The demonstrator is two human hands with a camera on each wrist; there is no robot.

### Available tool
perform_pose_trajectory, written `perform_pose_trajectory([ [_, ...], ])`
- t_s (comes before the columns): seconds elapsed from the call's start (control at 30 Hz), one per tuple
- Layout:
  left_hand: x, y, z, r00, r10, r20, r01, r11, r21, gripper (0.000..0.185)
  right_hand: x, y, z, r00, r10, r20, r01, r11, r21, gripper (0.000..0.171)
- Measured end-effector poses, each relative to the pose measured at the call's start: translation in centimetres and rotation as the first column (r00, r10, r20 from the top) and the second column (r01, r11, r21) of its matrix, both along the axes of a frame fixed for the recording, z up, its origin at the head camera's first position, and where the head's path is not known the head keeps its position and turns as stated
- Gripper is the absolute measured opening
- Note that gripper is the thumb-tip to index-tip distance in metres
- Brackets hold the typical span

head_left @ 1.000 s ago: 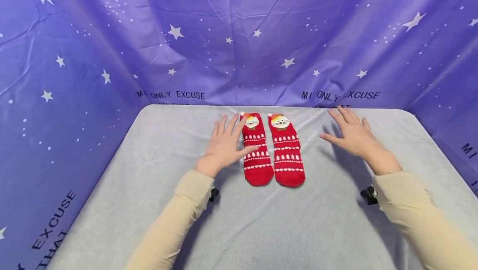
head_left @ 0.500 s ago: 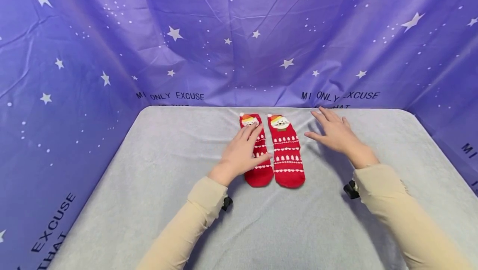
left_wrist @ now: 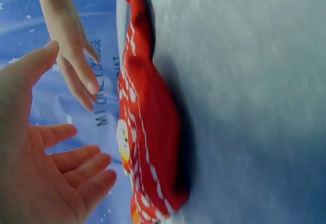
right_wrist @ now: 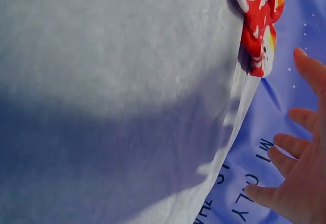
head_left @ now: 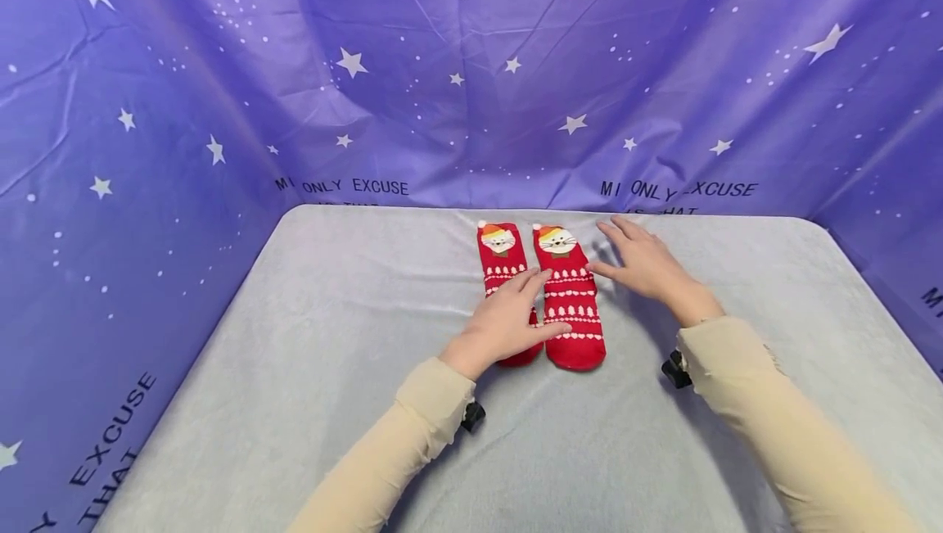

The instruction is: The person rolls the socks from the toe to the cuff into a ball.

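Observation:
Two red socks lie flat side by side near the back of the table, each with white tree and heart rows and a cat face in an orange hat. Over the left sock (head_left: 503, 253) hovers my left hand (head_left: 504, 322), fingers spread, covering its middle. The thumb overlaps the right sock (head_left: 573, 349) in the head view. My right hand (head_left: 642, 263) is just right of that sock, its thumb tip at the sock's edge in this view. In the left wrist view, a gap shows between my left fingers (left_wrist: 76, 175) and the red fabric (left_wrist: 158, 117). Neither hand holds anything.
A grey cloth covers the table (head_left: 295, 402), with rounded back corners. Behind it and at both sides hangs a purple curtain (head_left: 412, 50) with white stars and printed words. A small black device (head_left: 676, 369) is on the right wrist, another (head_left: 473, 416) on the left.
My left hand has moved right and toward the near side, from the left sock's edge to over its middle. My right hand has come left toward the right sock. The socks stay put.

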State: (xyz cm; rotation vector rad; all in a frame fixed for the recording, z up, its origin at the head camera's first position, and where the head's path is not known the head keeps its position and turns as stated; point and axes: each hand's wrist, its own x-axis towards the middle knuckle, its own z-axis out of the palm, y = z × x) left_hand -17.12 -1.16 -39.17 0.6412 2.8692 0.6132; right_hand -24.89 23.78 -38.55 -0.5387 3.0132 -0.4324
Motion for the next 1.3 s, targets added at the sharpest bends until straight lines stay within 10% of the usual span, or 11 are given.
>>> perform_pose_trajectory([
  [0.5,1.3,1.8,-0.5,0.991,0.05,0.121,-0.059,0.996,0.072,0.057,-1.0,-0.8,-1.7,0.993,-0.012,0.118,0.025,0.994,-0.105,0.081],
  [0.73,1.4,2.1,0.2,0.96,0.14,0.245,-0.166,0.982,0.091,0.058,-1.3,-1.3,-1.9,0.985,-0.027,0.168,0.065,0.972,-0.227,0.075],
  [1.3,0.9,1.8,-1.0,0.889,0.188,0.417,-0.336,0.886,0.318,0.042,-1.6,-3.3,-1.6,0.861,-0.098,0.498,0.408,0.719,-0.562,0.055],
])
